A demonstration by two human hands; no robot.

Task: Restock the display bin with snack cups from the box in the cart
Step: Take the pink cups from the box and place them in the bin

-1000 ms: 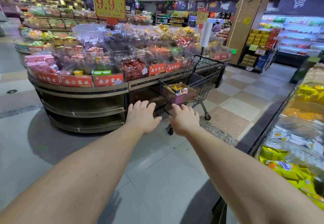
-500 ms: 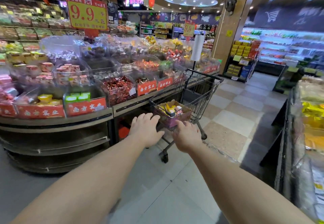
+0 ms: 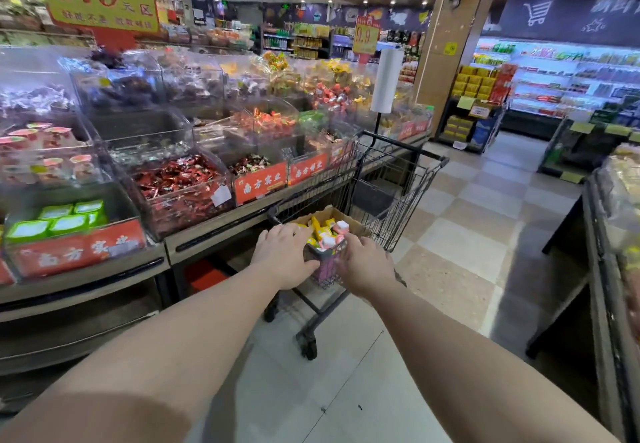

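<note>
- Head view: both hands had closed on the cart [image 3: 398, 179], from well short of it a second earlier.
- Left hand [image 3: 282, 255] and right hand [image 3: 365, 267] lay spread, holding nothing, on the box [image 3: 327, 216] of cups [image 3: 329, 234].
- Unloading could begin; the bin [image 3: 69, 224] stood left.

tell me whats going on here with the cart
A person in a shop reaches with both hands to the cardboard box of yellow and pink snack cups in the near end of the shopping cart. The left hand lies on the box's left edge, the right hand at its near corner. The cart stands beside the candy display bins. No cup is lifted yet.
</note>
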